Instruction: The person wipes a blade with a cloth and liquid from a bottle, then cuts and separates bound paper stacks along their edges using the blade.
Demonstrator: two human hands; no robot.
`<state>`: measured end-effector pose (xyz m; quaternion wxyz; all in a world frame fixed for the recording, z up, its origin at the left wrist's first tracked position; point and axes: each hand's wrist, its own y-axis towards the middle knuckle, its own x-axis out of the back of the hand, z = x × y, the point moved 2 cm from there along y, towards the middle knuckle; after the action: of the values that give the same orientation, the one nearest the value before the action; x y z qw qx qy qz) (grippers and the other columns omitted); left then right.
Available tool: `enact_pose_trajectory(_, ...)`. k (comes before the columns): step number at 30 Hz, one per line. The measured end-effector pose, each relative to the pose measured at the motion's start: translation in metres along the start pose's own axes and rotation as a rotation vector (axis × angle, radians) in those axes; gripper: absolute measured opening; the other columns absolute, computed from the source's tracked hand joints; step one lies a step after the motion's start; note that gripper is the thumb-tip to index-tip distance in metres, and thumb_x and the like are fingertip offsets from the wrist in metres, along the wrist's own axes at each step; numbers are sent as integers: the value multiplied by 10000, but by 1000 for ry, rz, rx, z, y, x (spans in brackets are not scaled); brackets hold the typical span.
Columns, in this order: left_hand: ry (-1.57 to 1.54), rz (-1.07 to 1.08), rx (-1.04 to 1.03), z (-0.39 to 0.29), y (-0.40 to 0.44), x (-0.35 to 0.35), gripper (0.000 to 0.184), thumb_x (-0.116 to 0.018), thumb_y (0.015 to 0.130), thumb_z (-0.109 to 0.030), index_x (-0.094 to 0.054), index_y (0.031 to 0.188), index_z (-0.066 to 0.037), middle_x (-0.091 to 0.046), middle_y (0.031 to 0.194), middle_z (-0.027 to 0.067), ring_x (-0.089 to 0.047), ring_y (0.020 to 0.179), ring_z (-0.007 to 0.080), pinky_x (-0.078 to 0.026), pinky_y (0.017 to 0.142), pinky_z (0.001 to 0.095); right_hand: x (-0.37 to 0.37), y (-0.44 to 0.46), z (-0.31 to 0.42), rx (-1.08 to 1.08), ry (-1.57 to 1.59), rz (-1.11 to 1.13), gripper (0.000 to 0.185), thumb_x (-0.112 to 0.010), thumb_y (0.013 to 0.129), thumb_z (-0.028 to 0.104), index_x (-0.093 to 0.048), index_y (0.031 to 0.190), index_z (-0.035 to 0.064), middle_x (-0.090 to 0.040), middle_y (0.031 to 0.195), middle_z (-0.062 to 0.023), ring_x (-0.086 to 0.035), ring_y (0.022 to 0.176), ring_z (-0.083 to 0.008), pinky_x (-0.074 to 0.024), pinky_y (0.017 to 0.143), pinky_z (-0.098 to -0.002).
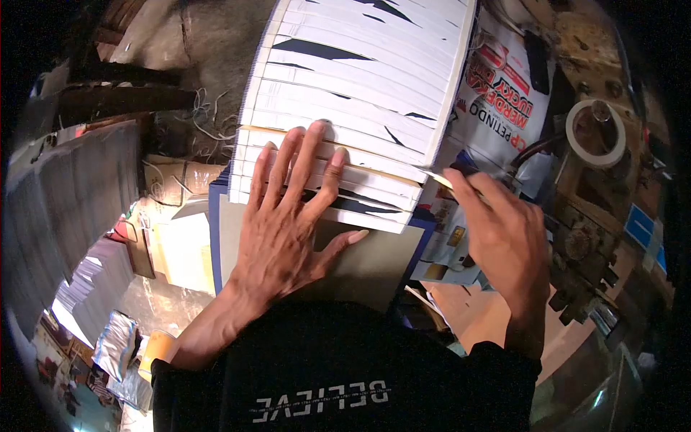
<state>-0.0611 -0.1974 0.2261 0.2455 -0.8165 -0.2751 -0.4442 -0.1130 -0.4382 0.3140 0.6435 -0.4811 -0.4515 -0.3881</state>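
Note:
Many white paper strips [353,86] lie across a long pile, with jagged dark patches showing between them. My left hand [288,176] lies flat on the strips near the close end, fingers stretched out and thumb spread off the edge. At the right edge, my right hand [500,223] pinches a thin pale stick-like tool [440,178], whose tip touches the strips' edge. Whether the tool has a blade is too small to tell. Beneath the pile's near end sits a grey board with blue edges [324,248].
On the right are a white printed bag [504,93], a roll of tape [595,135] and a cluttered wooden surface. Stacks of paper [93,288] stand at left, near an orange cup [156,349] and a crumpled silver packet [115,342]. Loose string [205,115] lies at upper left.

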Motion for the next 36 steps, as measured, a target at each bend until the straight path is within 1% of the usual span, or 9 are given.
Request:
enact_pose_trajectory(6,36,25,15,-1,1,0,934,-582,880,-696,-242,1603,-212,-126,1672,164,-119,1545,366,-108,1261,528,19,4,12,-161,-109,229,444,-577,872,76,-555,1314,39,-567,1055,-95,-634,1004,-264,-549,767,-415)
enact_pose_trajectory(8,38,26,13,-2,0,1,941,-583,873,-706,-244,1603,-218,-125,1672,162,-115,1545,365,-99,1264,528,21,-2,7,-177,-70,227,389,-545,898,88,-574,1283,33,-596,1052,-110,-659,972,-278,-556,758,-423)
enact_pose_trajectory(11,12,35,31,-1,1,2,932,-598,874,-691,-265,1597,-204,-133,1668,168,-131,1540,370,-96,1263,531,22,-22,-13,-419,-271,502,346,-529,914,104,-603,1242,24,-627,1033,-125,-686,919,-299,-563,730,-448)
enact_pose_trajectory(13,-73,-69,-17,-3,1,5,862,-621,908,-602,-287,1588,-191,-199,1657,152,-183,1530,354,-113,1257,534,22,-35,-32,-415,-321,425,421,-616,857,-51,-645,1256,80,-636,1018,-127,-697,885,-297,-543,698,-437)
enact_pose_trajectory(16,-87,-131,3,13,15,16,732,-582,965,-506,-332,1571,-179,-318,1618,130,-268,1505,327,-128,1250,536,36,-22,-7,-261,-18,-1,405,-634,854,-57,-661,1241,59,-648,991,-126,-698,829,-300,-536,669,-427)
enact_pose_trajectory(17,-32,-281,-9,19,26,19,625,-533,1008,-414,-360,1560,-176,-395,1587,91,-334,1482,277,-150,1247,516,30,-17,-4,-267,-16,-8,405,-634,854,-57,-661,1241,59,-648,991,-126,-698,829,-300,-536,669,-427)
enact_pose_trajectory(19,62,-293,-9,35,52,23,561,-502,1032,-370,-379,1559,-220,-358,1619,37,-284,1514,241,-116,1259,509,15,-3,1,-76,125,-189,403,-653,845,-70,-667,1234,36,-656,970,-123,-689,786,-308,-529,651,-421)
enact_pose_trajectory(26,47,-192,-89,65,71,24,584,-531,1009,-446,-357,1561,-361,-227,1674,0,-154,1554,246,-93,1258,542,-3,18,-2,-31,202,-203,412,-663,836,-82,-666,1233,26,-665,953,-117,-690,771,-273,-538,635,-397)
enact_pose_trajectory(36,13,-167,-118,65,74,27,643,-572,983,-450,-337,1571,-342,-185,1684,-6,-126,1558,271,-92,1256,556,-2,27,-4,21,92,-70,512,-658,779,-7,-610,1284,66,-605,991,-59,-667,800,-233,-563,638,-378)
